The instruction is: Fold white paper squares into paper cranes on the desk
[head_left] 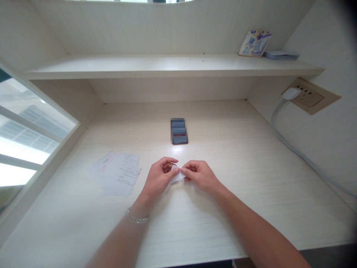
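Note:
Both of my hands meet just above the pale wooden desk (237,175), pinching a small folded piece of white paper (176,175) between them. My left hand (159,177) grips its left side with thumb and fingers curled; a thin bracelet (137,217) circles that wrist. My right hand (199,174) pinches the right end of the paper. Most of the paper is hidden by my fingers.
A loose pile of printed paper slips (117,173) lies left of my hands. A small dark, blurred object (179,131) sits farther back at the middle. On the shelf (167,67) above lean a colourful card (255,42) and a flat packet (280,55). A wall socket (309,96) with a plugged cable (295,149) is at right; a window is at left.

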`<action>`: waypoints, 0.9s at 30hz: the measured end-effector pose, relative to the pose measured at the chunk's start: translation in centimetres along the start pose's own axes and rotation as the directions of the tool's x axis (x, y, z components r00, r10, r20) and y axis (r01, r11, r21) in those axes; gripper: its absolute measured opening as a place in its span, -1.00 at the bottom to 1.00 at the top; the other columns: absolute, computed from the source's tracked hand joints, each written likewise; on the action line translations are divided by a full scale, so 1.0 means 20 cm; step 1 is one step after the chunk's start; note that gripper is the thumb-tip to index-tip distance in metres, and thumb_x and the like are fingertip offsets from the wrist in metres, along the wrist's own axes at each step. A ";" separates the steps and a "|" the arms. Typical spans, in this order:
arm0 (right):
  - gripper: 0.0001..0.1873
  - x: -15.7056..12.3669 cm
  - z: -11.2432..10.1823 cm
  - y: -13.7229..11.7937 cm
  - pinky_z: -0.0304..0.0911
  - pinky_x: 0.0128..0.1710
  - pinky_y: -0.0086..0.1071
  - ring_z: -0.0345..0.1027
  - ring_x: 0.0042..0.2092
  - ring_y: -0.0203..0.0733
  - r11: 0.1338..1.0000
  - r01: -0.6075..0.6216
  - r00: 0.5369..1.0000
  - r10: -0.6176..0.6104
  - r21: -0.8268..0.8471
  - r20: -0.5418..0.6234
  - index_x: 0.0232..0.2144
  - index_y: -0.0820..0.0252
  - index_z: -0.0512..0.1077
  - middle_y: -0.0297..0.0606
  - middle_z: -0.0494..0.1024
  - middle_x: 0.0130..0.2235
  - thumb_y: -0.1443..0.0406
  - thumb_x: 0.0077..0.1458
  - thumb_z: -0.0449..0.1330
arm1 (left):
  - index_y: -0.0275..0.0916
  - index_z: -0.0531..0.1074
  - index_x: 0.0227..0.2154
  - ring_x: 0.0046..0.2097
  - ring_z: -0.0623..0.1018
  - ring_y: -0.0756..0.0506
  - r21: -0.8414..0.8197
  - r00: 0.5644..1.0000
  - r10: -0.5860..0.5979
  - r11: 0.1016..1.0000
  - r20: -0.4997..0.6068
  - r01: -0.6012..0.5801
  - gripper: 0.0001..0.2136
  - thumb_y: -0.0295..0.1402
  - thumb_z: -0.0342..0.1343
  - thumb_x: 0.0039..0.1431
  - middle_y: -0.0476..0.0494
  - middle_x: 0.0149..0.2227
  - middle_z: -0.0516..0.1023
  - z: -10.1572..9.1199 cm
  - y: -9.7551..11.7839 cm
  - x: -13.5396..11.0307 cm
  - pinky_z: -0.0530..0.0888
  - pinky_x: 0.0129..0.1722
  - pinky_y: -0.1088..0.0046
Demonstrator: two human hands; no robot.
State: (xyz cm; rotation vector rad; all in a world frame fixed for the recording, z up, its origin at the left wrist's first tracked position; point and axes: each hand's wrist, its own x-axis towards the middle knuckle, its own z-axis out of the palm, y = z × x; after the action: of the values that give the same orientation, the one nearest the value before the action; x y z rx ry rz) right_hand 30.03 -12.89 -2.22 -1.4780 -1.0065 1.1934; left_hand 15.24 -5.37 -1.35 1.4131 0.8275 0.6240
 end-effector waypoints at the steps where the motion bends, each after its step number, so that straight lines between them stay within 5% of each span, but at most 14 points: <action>1: -0.76 0.00 0.00 0.00 0.24 -0.50 -0.43 0.36 -0.53 -0.28 1.000 0.001 1.000 -0.001 -0.002 0.001 -0.49 0.26 0.45 -0.28 0.49 -0.54 0.17 -0.05 0.19 | -0.29 0.42 -0.29 -0.43 0.45 0.01 0.002 1.000 0.009 1.000 -0.014 -0.008 -0.76 -0.36 0.20 -0.08 -0.03 -0.50 0.47 0.00 0.00 0.00 0.36 -0.45 0.54; 10: -0.67 0.01 -0.04 -0.01 0.30 -0.46 -0.40 0.38 -0.51 -0.29 0.998 -0.051 0.998 0.049 0.048 0.047 -0.49 0.29 0.47 -0.20 0.54 -0.49 0.09 -0.08 0.21 | -0.28 0.38 -0.33 -0.49 0.43 0.04 -0.092 0.990 0.034 0.995 -0.134 -0.046 -0.75 -0.40 0.24 -0.14 0.03 -0.55 0.42 -0.04 -0.01 0.01 0.33 -0.51 0.57; 15: -0.67 0.03 -0.09 0.00 0.29 -0.47 -0.41 0.38 -0.52 -0.30 0.993 -0.043 0.996 0.051 0.111 -0.071 -0.48 0.27 0.44 -0.22 0.53 -0.49 0.08 -0.10 0.23 | -0.27 0.38 -0.34 -0.48 0.43 0.05 -0.141 0.976 0.017 0.989 -0.218 -0.048 -0.73 -0.40 0.26 -0.18 0.04 -0.51 0.45 -0.06 0.00 0.03 0.33 -0.50 0.58; 27: -0.71 0.01 -0.02 0.00 0.30 -0.43 -0.40 0.38 -0.49 -0.29 0.999 -0.002 0.999 0.000 0.049 0.036 -0.49 0.27 0.42 -0.23 0.52 -0.48 0.12 -0.02 0.19 | -0.27 0.37 -0.31 -0.47 0.43 0.04 -0.129 0.993 0.029 0.991 -0.115 -0.043 -0.76 -0.41 0.23 -0.09 0.01 -0.52 0.45 -0.04 -0.02 0.02 0.33 -0.49 0.59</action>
State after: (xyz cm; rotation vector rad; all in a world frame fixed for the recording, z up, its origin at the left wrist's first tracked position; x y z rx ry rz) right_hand 30.52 -12.78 -2.28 -1.4235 -0.9937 1.2404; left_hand 14.81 -4.67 -1.86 1.2852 0.8357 0.7778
